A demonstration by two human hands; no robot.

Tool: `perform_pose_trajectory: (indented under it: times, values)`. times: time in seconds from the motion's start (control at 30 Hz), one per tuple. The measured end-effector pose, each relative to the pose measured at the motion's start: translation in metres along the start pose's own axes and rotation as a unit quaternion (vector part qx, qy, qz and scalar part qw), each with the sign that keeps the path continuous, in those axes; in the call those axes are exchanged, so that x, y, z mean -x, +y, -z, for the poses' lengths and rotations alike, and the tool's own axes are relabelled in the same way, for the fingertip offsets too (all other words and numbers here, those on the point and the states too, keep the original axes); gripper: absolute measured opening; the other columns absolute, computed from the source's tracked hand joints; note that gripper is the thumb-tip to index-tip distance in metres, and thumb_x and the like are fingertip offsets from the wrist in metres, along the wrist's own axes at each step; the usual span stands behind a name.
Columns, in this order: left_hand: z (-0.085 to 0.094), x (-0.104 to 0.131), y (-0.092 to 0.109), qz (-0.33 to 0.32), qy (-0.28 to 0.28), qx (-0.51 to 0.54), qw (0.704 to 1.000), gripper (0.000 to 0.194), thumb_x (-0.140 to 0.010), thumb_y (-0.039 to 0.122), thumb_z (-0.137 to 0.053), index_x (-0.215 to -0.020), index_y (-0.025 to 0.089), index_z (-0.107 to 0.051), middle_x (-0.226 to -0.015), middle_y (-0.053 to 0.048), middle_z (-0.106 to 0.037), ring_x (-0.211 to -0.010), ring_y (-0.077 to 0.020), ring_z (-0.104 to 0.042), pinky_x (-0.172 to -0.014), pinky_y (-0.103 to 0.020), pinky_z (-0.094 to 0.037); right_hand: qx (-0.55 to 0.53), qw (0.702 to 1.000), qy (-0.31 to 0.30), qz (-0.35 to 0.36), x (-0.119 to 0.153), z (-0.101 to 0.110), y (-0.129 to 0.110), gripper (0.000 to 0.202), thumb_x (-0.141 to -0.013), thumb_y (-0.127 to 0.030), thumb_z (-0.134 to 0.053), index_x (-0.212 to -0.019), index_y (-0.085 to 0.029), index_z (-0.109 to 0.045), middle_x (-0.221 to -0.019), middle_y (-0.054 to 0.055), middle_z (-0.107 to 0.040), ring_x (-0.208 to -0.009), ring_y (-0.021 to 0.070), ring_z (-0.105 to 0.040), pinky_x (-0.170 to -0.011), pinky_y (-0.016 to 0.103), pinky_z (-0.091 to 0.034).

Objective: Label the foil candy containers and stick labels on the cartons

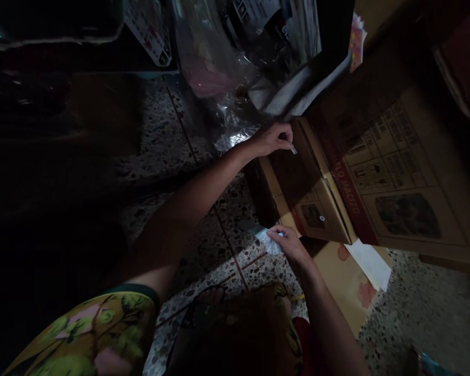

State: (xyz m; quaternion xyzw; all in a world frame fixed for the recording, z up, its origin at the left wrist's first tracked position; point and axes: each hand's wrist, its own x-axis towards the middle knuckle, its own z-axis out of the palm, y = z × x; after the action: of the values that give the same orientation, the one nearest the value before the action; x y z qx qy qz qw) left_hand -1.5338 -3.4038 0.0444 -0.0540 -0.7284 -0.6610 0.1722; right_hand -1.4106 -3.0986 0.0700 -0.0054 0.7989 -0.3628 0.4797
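The left hand [276,140] pinches a small white tag [294,150] close by a cardboard box [311,180]; contact is unclear. Nearer the body, the right hand [292,244] grips pale printed strips [273,244]. Tag-handling seems underway; the next move calls for light, steady fingertips.

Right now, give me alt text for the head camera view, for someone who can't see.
A person's left hand pinches a small white tag near a cardboard box, while the right hand holds pale printed paper above a speckled tile floor.
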Motion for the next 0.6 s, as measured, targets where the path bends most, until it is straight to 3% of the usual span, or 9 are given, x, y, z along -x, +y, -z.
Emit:
perform_pose_trajectory:
  times: [0.4,0.53,0.6]
  values:
    - [-0.023,0.004,-0.016,0.025,0.113,0.012,0.993,0.014,-0.075,0.022,-0.075,-0.080,0.016,-0.063,-0.077,0.003,-0.057,-0.077,-0.0113,-0.056,-0.080,-0.029,-0.047,0.016,1.000,-0.002,0.006,-0.002,0.001,0.000,0.038,-0.069,-0.054,-0.074,-0.076,-0.017,-0.067,-0.061,-0.002,-0.056,-0.055,0.0107,-0.047,-0.051,0.023,-0.036]
    - [-0.019,0.001,-0.026,0.080,0.189,0.033,0.978,0.037,-0.068,0.018,-0.082,-0.099,0.020,-0.061,-0.081,0.004,-0.056,-0.080,-0.0137,-0.059,-0.080,-0.032,-0.047,0.009,1.000,-0.006,-0.005,-0.002,0.001,0.000,0.040,-0.069,-0.056,-0.074,-0.076,-0.017,-0.067,-0.061,-0.002,-0.057,-0.055,0.0110,-0.048,-0.052,0.024,-0.037]
    - [-0.018,0.001,-0.033,0.104,0.192,0.052,0.974,0.047,-0.067,0.021,-0.084,-0.107,0.021,-0.059,-0.087,0.002,-0.059,-0.086,-0.0159,-0.061,-0.084,-0.034,-0.048,0.004,1.000,-0.003,-0.006,-0.002,0.001,0.000,0.039,-0.069,-0.055,-0.074,-0.077,-0.018,-0.068,-0.062,-0.002,-0.058,-0.055,0.0112,-0.048,-0.052,0.024,-0.037]
